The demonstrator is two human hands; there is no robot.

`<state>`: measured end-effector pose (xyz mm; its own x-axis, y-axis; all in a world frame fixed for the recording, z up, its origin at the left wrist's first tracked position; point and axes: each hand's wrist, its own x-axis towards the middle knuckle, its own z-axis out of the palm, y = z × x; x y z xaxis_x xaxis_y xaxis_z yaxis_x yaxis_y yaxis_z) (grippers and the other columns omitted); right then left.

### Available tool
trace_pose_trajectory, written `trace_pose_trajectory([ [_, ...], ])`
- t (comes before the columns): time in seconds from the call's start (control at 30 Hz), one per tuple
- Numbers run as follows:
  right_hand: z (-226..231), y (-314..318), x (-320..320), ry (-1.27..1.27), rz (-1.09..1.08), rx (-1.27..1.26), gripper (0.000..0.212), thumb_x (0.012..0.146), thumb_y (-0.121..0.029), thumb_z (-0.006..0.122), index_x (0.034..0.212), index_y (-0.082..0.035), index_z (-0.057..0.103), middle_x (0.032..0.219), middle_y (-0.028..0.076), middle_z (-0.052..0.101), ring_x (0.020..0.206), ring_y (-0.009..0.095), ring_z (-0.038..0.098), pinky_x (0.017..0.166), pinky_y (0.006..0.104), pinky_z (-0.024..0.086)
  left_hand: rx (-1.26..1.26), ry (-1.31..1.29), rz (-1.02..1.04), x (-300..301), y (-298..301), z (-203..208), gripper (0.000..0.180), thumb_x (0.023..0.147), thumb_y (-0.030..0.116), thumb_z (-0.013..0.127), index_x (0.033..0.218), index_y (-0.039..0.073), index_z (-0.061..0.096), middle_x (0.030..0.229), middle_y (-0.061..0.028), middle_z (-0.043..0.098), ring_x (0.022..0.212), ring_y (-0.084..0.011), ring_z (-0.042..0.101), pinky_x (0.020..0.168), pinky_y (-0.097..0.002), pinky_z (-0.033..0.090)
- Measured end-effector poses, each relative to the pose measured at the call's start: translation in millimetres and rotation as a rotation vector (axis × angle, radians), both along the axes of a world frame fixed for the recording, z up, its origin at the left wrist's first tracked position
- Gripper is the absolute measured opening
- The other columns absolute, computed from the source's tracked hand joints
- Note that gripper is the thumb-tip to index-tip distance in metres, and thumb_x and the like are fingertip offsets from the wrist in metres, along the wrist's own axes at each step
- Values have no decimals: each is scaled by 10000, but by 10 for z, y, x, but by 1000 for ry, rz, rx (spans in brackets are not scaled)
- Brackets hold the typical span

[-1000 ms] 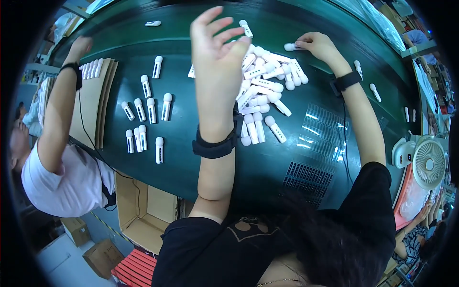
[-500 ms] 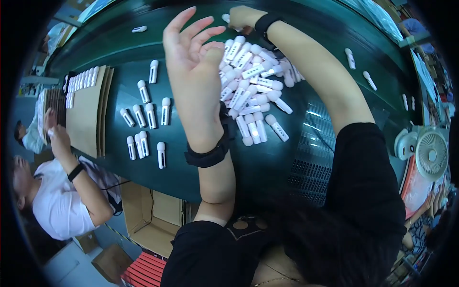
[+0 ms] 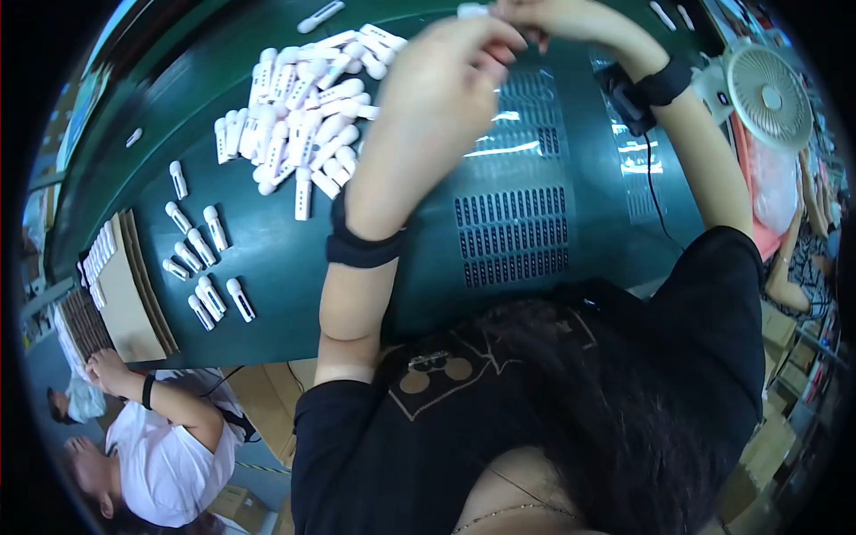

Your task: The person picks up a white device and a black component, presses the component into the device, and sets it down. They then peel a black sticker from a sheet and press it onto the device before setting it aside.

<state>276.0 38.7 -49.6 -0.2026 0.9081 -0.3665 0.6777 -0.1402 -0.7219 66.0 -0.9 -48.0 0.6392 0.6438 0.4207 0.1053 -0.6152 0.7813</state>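
Note:
My right hand (image 3: pixel 562 18) is at the top edge, its fingertips closed on a small white wand (image 3: pixel 473 11), of which only one end shows. Just left of it, my left hand (image 3: pixel 450 76) is raised with its fingers partly curled. Motion blurs them, and whether they touch the wand cannot be seen. Left of my left hand lies a heap of white wands (image 3: pixel 299 111) with rounded pale heads, several of them showing dark button marks. Below my hands, a clear sheet with rows of black strip labels (image 3: pixel 513 236) lies flat on the green table (image 3: pixel 410 308).
Several loose wands (image 3: pixel 205 245) lie at the left, beside stacked cardboard sheets (image 3: pixel 134 294). One wand (image 3: pixel 321 16) lies beyond the heap. A white fan (image 3: pixel 769 94) stands at the right, with a black cable (image 3: pixel 653 178) nearby. A co-worker's hand (image 3: pixel 111 370) touches the cardboard.
The view has swung right, so the heap now appears further left and the label sheet shows fully. My hands have come close together; my left fingers, spread before, are now more curled.

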Motion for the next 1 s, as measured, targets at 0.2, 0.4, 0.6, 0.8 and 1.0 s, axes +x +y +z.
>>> trace_pose_trajectory([
  [0.2, -674, -460, 368, 309, -21, -69, 255, 868, -236, 465, 916, 2, 545, 785, 47, 559, 666, 100, 541, 667, 188, 462, 23, 320, -168, 678, -312, -572, 191, 632, -29, 526, 818, -51, 562, 803, -205, 555, 750, -301, 566, 658, -374, 465],
  [0.4, -767, -532, 356, 445, -61, -43, 232, 887, -216, 437, 939, -6, 521, 802, 46, 542, 693, 78, 535, 727, 182, 460, 317, 355, 0, 813, -459, -847, 215, 595, 25, 643, 781, -47, 561, 812, -179, 555, 787, -327, 536, 718, -367, 442],
  [0.6, -769, -536, 330, 403, -57, -7, 217, 887, -208, 433, 966, -23, 516, 800, 35, 538, 685, 73, 511, 704, 178, 443, 295, 423, 41, 851, -507, -844, 185, 593, 20, 631, 728, -69, 541, 833, -200, 540, 769, -327, 525, 699, -373, 442],
  [0.8, -758, -568, 283, 366, -74, 32, 183, 888, -177, 418, 976, -47, 513, 792, 2, 524, 689, 65, 474, 670, 177, 394, 315, 371, 47, 869, -466, -829, 180, 600, 26, 642, 719, -55, 534, 795, -202, 546, 752, -333, 542, 680, -378, 448],
  [1.0, -797, -531, 319, 418, -67, 30, 177, 877, -184, 444, 952, -42, 519, 780, 9, 533, 684, 69, 484, 652, 190, 404, 193, 426, 27, 911, -396, -764, 151, 609, 10, 625, 724, -32, 535, 693, -183, 556, 692, -328, 568, 633, -389, 457],
])
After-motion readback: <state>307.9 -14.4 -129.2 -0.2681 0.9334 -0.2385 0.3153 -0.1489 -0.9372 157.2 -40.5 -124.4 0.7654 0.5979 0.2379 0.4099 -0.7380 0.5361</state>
